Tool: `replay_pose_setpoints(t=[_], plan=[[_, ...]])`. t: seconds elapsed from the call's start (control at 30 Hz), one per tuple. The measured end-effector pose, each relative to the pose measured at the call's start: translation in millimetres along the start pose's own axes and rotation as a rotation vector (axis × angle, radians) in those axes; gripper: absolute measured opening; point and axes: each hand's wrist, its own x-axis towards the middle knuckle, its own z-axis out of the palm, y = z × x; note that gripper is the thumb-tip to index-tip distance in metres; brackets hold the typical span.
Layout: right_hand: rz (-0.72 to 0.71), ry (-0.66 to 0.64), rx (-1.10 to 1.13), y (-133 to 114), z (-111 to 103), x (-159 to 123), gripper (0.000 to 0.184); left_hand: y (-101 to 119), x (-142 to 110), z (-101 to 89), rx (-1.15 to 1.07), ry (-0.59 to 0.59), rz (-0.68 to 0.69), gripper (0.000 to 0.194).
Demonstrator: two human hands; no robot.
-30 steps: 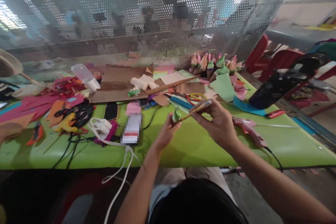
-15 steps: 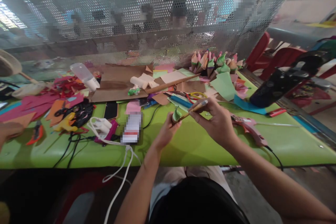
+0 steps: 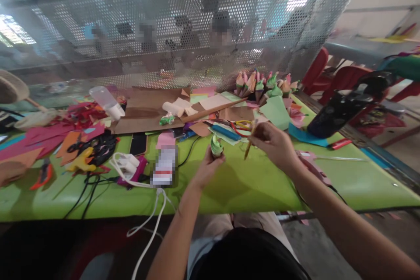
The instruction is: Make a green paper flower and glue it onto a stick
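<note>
Between the fingers of my left hand [image 3: 210, 167] is a small paper ice-cream cone [image 3: 216, 145], its swirled light-green top facing up; its lower part is hidden by the fingers. My right hand [image 3: 274, 143] pinches a thin yellowish-brown pencil-like stick [image 3: 248, 146], its tip slanting down toward the table. A gap separates the stick from the cone. Behind the right hand lies a blue rolled piece [image 3: 226, 132], with red and yellow handles [image 3: 242, 127] close by. A pink hot-glue gun [image 3: 313, 166] rests beside the right forearm.
Similar paper cones [image 3: 262, 84] stand grouped at the back right. A dark bottle [image 3: 331, 116] is near the right edge. A phone [image 3: 164, 166], white cables [image 3: 154, 214], orange-handled cutters [image 3: 42, 175] and paper scraps [image 3: 49, 135] lie leftward. A perforated metal panel [image 3: 197, 61] rises behind.
The stick has come away from the green cone; my right hand has moved slightly right and tipped it steeper. My left hand has turned the cone more upright. The view has shifted a little.
</note>
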Motion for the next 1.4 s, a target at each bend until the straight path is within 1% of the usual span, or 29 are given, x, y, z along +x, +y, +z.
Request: replay_pose_setpoints(t=[0.07,0.1,0.13,0.17,0.23,0.27,0.3,0.37,0.4,0.47,0.53,0.73,0.93,1.0,1.13,1.27,1.4], plan=[[0.08,-0.159,-0.183,19,3,5,0.015,2,-1,-0.8,-0.009,-0.006,-0.005,0.042],[0.112,-0.228,-0.294,24,4,6,0.015,2,-2,-1.4,-0.007,-0.014,-0.005,0.042],[0.131,-0.269,-0.41,26,6,6,0.018,3,-2,-1.9,-0.002,-0.023,-0.005,0.041],[0.13,-0.275,-0.516,25,7,5,0.024,3,-2,-2.4,0.006,-0.031,-0.006,0.041],[0.057,-0.21,-0.64,14,9,1,0.037,3,-2,-2.7,0.028,-0.039,-0.007,0.039],[-0.009,-0.166,-0.636,5,9,-1,0.04,3,-1,-2.6,0.041,-0.042,-0.007,0.037],[-0.085,-0.149,-0.58,-5,9,-3,0.037,3,-1,-2.3,0.055,-0.046,-0.004,0.035],[-0.212,-0.204,-0.384,-25,11,-5,0.024,4,-1,-1.7,0.084,-0.066,0.005,0.031],[-0.249,-0.245,-0.295,-33,12,-6,0.018,5,-2,-1.4,0.098,-0.08,0.01,0.029],[-0.266,-0.303,-0.187,-44,17,-5,0.013,6,-3,-1.1,0.122,-0.106,0.015,0.028],[-0.238,-0.323,-0.146,-48,22,-3,0.011,8,-5,-1.0,0.139,-0.116,0.011,0.027],[-0.16,-0.294,-0.152,-43,26,1,0.005,13,-8,0.7,0.123,-0.145,0.012,0.027],[-0.136,-0.359,-0.116,-37,29,0,0.004,15,-8,1.9,0.142,-0.147,0.0,0.03],[-0.125,-0.361,-0.095,-35,30,1,0.004,16,-8,2.0,0.155,-0.15,-0.004,0.029],[-0.12,-0.351,-0.061,-32,31,2,0.006,15,-7,1.7,0.179,-0.171,-0.005,0.03],[-0.124,-0.369,-0.07,-30,30,4,0.002,15,-6,1.1,0.184,-0.179,-0.019,0.033],[-0.148,-0.4,-0.09,-29,29,5,0.006,14,-7,0.4,0.167,-0.176,-0.037,0.032]])
